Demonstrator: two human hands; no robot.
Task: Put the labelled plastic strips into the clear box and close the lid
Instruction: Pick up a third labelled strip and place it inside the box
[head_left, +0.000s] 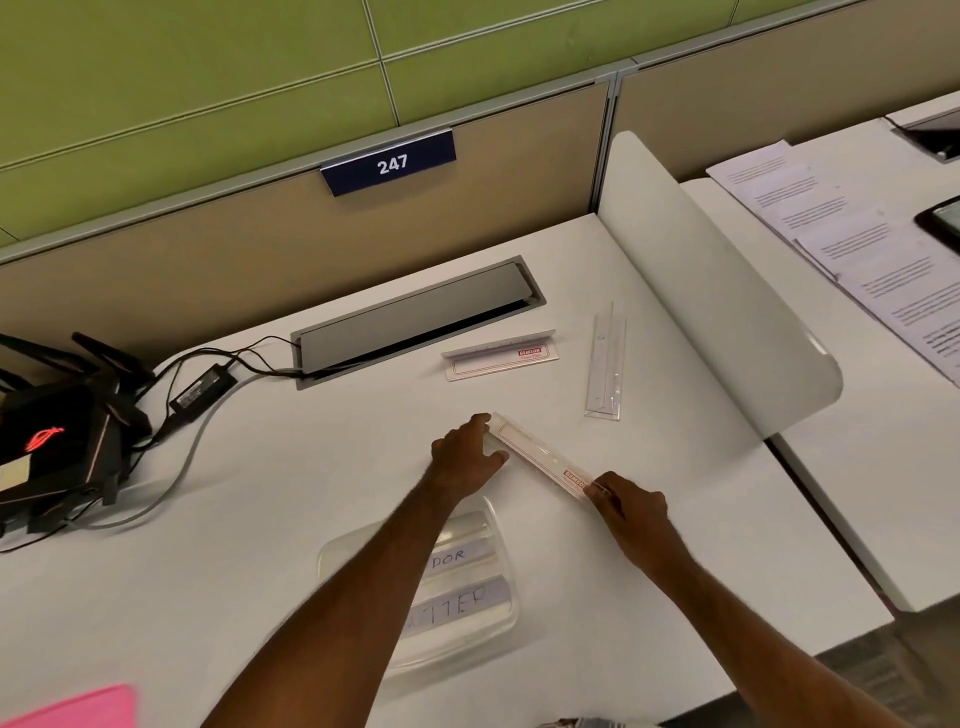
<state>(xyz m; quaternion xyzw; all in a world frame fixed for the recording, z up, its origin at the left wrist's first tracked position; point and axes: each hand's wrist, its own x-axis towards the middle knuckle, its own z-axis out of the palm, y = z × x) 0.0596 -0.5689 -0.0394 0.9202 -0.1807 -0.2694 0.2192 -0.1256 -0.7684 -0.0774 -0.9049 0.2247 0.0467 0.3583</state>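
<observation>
A clear plastic strip with a red-bordered label (540, 457) lies slanted at the middle of the white desk, held at both ends. My left hand (465, 460) grips its far end; my right hand (631, 506) pinches its near end. The clear box (496, 613) sits near the desk's front edge, partly under my left forearm, with handwritten labelled strips inside. Another labelled strip (501, 358) rests by the cable hatch. A bare clear strip (605, 364) lies further right.
A grey cable hatch (415, 322) is set into the desk at the back. A black router (57, 447) with cables stands at the left. A white curved divider (727, 312) bounds the right side, papers (857, 244) beyond it. A pink object (78, 709) shows bottom left.
</observation>
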